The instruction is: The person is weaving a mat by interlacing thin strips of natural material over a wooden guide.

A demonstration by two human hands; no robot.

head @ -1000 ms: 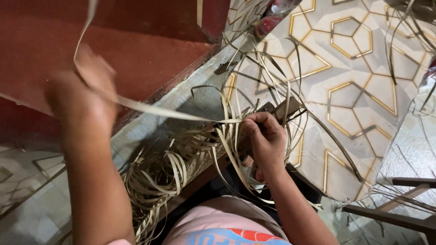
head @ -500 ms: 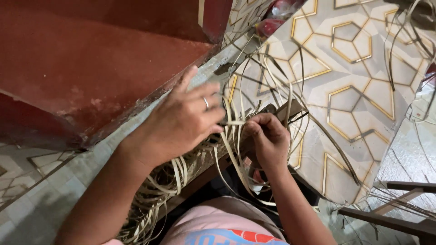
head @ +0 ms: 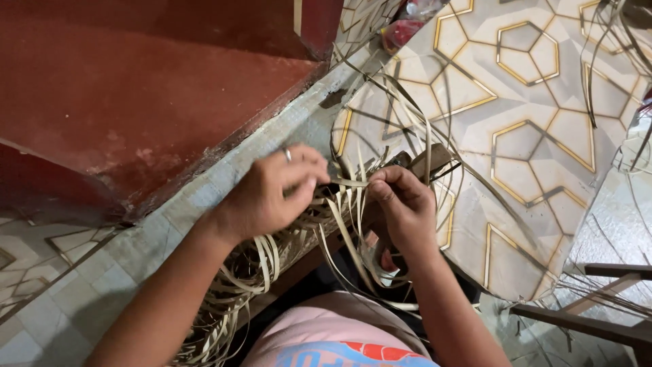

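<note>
My left hand point(head: 268, 194), a ring on one finger, pinches a pale flat cane strip point(head: 345, 182) at its fingertips. My right hand point(head: 401, 204) pinches the same strip from the other side, thumb to thumb with the left. Below and between the hands lies a tangle of woven cane strips point(head: 272, 258), looping down toward my lap. Longer thin strips point(head: 414, 129) arch up behind the right hand over the patterned floor.
A dark red step point(head: 136, 88) rises at the upper left with a tiled ledge point(head: 204, 183) along it. Patterned floor tiles point(head: 530, 109) with gold hexagon lines spread right. A wooden frame piece point(head: 584, 323) lies at lower right. Loose strips point(head: 611, 41) trail at top right.
My left hand came down from high at the left, where it pulled a long strip, and now meets the right hand at the weave. The right hand stayed in place.
</note>
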